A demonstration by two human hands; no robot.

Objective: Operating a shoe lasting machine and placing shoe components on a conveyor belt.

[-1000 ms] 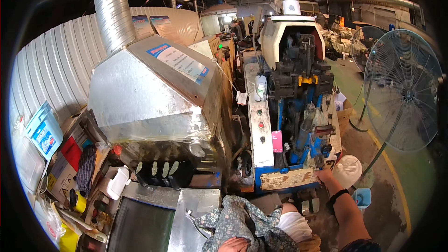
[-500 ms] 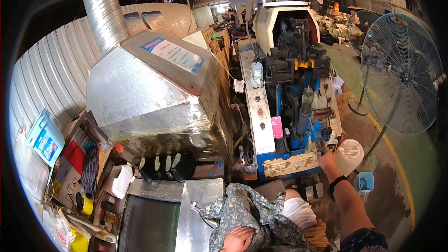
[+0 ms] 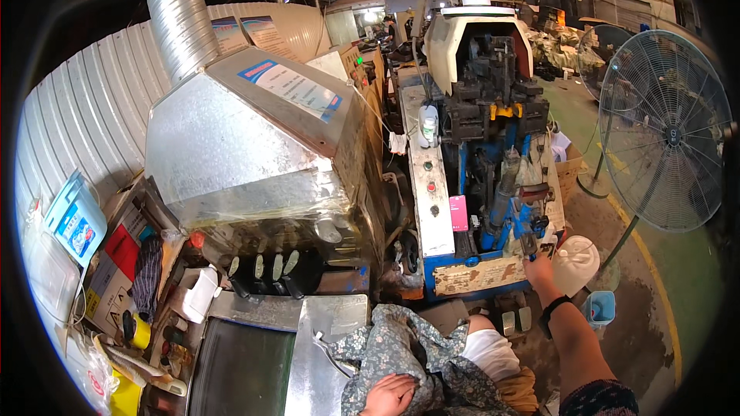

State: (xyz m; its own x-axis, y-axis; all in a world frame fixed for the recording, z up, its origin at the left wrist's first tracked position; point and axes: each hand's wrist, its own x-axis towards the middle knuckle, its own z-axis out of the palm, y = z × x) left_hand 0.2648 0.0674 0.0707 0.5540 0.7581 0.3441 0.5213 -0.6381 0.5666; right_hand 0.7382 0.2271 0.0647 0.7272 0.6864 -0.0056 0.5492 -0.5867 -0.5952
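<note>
My left hand (image 3: pixel 391 394) lies flat on the grey floral cloth (image 3: pixel 401 339) over my lap, fingers extended and holding nothing. My right arm reaches forward to the front right corner of a blue and white machine (image 3: pixel 433 219). There my right hand (image 3: pixel 541 271) is closed just below a blue and dark metal lever-like part (image 3: pixel 526 231). Its fingertips and whatever they grip are hidden or too small to make out. A pink card (image 3: pixel 459 213) stands against the machine's left panel, below a red button (image 3: pixel 431 187).
A galvanized hood (image 3: pixel 239 146) stands to the left, with several dark upright forms (image 3: pixel 279 273) at its opening. Below lies a dark conveyor belt (image 3: pixel 243 370). On the right are a large floor fan (image 3: pixel 667 131), a white jug (image 3: pixel 576 262) and a blue bucket (image 3: pixel 601 306).
The whole view has shifted slightly, so the machine sits a little lower in the picture. Both hands keep nearly the same places, the right one at the machine's corner.
</note>
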